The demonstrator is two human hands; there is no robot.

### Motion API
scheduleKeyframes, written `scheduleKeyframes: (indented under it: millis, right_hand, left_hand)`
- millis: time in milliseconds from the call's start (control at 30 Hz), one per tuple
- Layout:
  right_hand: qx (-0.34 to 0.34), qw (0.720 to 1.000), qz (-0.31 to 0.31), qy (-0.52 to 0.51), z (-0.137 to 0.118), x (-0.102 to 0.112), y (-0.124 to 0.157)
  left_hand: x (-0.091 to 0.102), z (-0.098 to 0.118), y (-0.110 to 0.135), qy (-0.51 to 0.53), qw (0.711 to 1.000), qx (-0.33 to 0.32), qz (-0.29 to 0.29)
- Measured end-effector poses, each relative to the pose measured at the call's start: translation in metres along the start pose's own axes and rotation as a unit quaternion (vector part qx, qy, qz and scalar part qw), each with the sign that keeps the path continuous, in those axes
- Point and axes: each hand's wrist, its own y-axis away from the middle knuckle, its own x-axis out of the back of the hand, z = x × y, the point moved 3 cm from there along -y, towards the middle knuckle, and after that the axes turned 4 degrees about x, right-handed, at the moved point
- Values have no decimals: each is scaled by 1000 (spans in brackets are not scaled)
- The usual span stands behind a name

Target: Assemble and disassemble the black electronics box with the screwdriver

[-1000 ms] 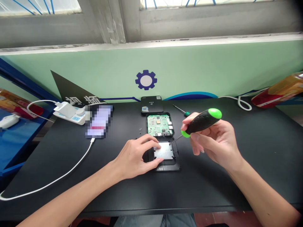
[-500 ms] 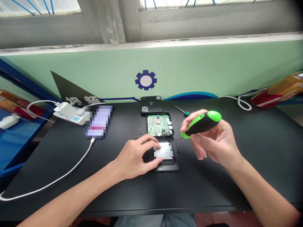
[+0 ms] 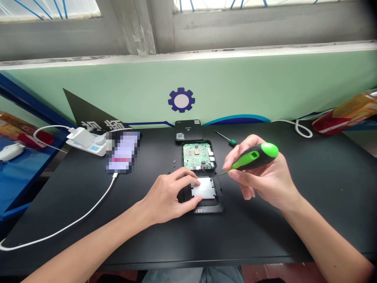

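My right hand [image 3: 265,177] is closed around the green and black handle of a screwdriver [image 3: 253,155]. Its thin shaft slants down to the left, and the tip meets the far right corner of a silver metal plate [image 3: 206,190]. That plate lies in a black plastic cover [image 3: 207,210] on the table. My left hand [image 3: 171,192] holds the plate down from the left, fingertips and thumb pressing on it and a gap between them. Just beyond the cover is an open black case with a green circuit board [image 3: 196,155] inside.
A second screwdriver [image 3: 225,137] and a black box [image 3: 188,129] lie at the back. Small screws [image 3: 174,162] are left of the circuit board. To the left are a phone [image 3: 123,151] on a white cable [image 3: 88,212] and a power strip [image 3: 88,141].
The screwdriver's handle has turned and dropped slightly in my right hand, whose thumb has shifted left. The tip stays at the plate's corner. My left hand has not moved.
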Motion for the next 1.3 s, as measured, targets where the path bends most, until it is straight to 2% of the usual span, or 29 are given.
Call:
scheduleKeyframes:
  millis: [133,300,567,900,1133,1300]
  right_hand:
    - [-20,1000,-7,-10,0,1,1]
    - [-12,999,-34,-18,2,3,3]
    - [-5,1000,-7,-10,1,3,-1]
    - [-11,999,-34,-39,3,4,0]
    - [-12,1000,-3,-4,2,4,-2]
    - [-23,999,0,-25,0,4,-1]
  left_hand:
    - [0,0,0,-1,1000,-4,3]
    - [0,0,0,-1,1000,-5,3]
    - [2,1,-1,-1,1000,-7,7]
    - [1,2,-1,-9,1000,-8,6]
    - [1,2,-1,-18,1000,-11,10]
    - [2,1,-1,-14,1000,-8,9]
